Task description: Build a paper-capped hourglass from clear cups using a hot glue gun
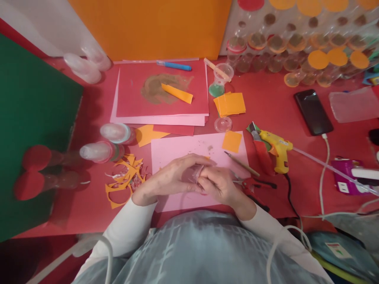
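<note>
My left hand (pixel 170 177) and my right hand (pixel 217 183) meet over a pink paper sheet (pixel 177 148) near the table's front edge. Both are curled round a small clear plastic piece (pixel 194 173) held between them; most of it is hidden by my fingers. An orange paper square (pixel 232 141) lies on the sheet's far right corner. A thin pencil (pixel 241 164) rests just right of my right hand, with red-handled scissors (pixel 251 184) beside it.
A yellow glue gun (pixel 276 148) lies to the right, its cord trailing toward me. A black phone (pixel 313 111) charges further right. Orange paper scraps (pixel 122 179) sit left of my hands, beside clear bottles (pixel 102 152). Red and pink sheets (pixel 162 102) lie behind, with stacked bottles (pixel 296 43) beyond.
</note>
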`<state>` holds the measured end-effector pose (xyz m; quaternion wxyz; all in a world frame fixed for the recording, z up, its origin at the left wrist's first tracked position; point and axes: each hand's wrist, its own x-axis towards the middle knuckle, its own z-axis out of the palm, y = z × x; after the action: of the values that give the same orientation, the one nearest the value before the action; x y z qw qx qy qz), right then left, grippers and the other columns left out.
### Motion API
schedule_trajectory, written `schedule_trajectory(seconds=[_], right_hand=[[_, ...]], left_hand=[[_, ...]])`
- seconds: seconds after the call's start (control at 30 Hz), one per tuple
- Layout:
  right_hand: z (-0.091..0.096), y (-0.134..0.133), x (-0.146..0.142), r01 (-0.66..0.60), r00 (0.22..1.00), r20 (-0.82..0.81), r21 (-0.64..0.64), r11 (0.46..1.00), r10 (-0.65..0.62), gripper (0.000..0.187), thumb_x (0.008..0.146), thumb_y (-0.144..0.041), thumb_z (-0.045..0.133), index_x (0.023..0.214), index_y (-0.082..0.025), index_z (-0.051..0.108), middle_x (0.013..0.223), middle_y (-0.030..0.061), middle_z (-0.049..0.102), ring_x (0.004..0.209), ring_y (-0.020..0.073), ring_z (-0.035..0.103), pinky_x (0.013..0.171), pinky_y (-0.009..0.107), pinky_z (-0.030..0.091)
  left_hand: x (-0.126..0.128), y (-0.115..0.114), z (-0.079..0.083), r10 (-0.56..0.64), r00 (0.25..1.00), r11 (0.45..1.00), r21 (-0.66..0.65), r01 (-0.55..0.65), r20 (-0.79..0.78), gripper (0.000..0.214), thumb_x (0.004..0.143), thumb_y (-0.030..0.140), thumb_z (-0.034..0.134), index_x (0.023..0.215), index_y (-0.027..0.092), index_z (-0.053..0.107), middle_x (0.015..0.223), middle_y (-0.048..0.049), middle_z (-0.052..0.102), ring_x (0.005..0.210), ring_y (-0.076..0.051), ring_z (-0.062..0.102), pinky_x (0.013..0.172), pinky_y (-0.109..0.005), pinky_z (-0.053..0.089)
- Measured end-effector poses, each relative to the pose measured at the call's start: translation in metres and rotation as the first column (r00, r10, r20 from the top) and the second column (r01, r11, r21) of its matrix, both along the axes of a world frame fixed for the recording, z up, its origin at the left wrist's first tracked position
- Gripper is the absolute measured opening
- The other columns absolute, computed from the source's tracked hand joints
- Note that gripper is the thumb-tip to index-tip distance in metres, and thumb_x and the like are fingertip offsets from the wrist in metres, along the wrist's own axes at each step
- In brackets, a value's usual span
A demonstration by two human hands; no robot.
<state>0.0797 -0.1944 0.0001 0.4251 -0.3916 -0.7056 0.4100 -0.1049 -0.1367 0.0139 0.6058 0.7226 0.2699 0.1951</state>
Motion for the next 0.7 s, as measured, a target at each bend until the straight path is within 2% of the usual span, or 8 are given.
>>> schedule_trajectory(seconds=[0.2,0.37,0.53,0.7], right_hand=[[0.003,0.002,0.0,-0.033,0.998,-0.06,-0.044,0.998,0.031,0.03,0.104,-0.025,0.044,0.074,-0.023,0.048,0.066,-0.0041,0.063,0.058,0.0084,0.056,0.055,0.019,0.044],[0.001,0.003,0.001,0.011,1.0,0.01,-0.048,0.999,-0.01,0.035,0.107,-0.038,0.04,0.077,-0.023,0.051,0.068,-0.0029,0.064,0.058,0.0088,0.057,0.055,0.02,0.044],[-0.004,0.003,0.001,0.049,0.999,0.013,-0.096,0.994,-0.048,0.043,0.096,-0.061,0.054,0.079,-0.022,0.054,0.064,-0.0031,0.06,0.053,0.0098,0.052,0.049,0.021,0.042],[-0.007,0.001,-0.001,0.09,0.996,0.021,-0.24,0.966,-0.088,0.047,0.091,-0.063,0.059,0.071,-0.022,0.053,0.057,-0.0042,0.056,0.05,0.0098,0.047,0.047,0.023,0.04]], left_hand=[[0.0,0.001,0.0,-0.02,0.999,0.999,-0.027,0.022,0.05,0.053,0.08,0.036,0.081,0.128,0.025,0.06,0.13,-0.0083,0.067,0.122,-0.025,0.062,0.106,-0.039,0.048],[-0.001,0.0,-0.002,0.08,0.997,0.997,-0.001,-0.08,-0.004,0.053,0.078,0.037,0.083,0.125,0.024,0.06,0.126,-0.0097,0.067,0.119,-0.026,0.063,0.101,-0.039,0.05],[0.001,-0.003,-0.008,0.114,0.993,0.992,0.06,-0.113,-0.014,0.052,0.079,0.042,0.081,0.121,0.023,0.058,0.124,-0.0103,0.066,0.114,-0.026,0.064,0.094,-0.039,0.053],[0.003,-0.004,-0.011,0.099,0.995,0.986,0.135,-0.097,-0.006,0.044,0.083,0.036,0.077,0.119,0.023,0.057,0.12,-0.0101,0.066,0.113,-0.025,0.064,0.093,-0.038,0.053]])
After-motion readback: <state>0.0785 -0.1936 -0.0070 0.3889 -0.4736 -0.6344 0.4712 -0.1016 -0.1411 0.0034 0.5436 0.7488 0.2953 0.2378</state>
